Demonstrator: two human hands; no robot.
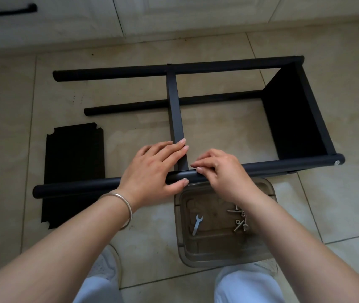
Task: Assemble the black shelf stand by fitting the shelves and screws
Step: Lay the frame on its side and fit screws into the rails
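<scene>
The black shelf stand lies on its side on the tiled floor. Its near pole point(272, 166) runs left to right in front of me. One shelf point(294, 114) is fitted at the right end. A middle shelf point(175, 106) stands edge-on between the poles. My left hand point(154, 169) lies over the near pole where the middle shelf meets it, fingers straight on the shelf and thumb under the pole beside a screw head point(184, 178). My right hand point(220, 171) curls its fingers onto the same pole just right of that joint. A loose shelf panel point(73, 154) lies flat at the left.
A clear plastic tray point(268, 189) sits on the floor under my right forearm, holding a small wrench point(197, 224) and several screws point(239, 221). White cabinet doors point(65, 16) run along the back. My shoes and light trousers are at the bottom edge.
</scene>
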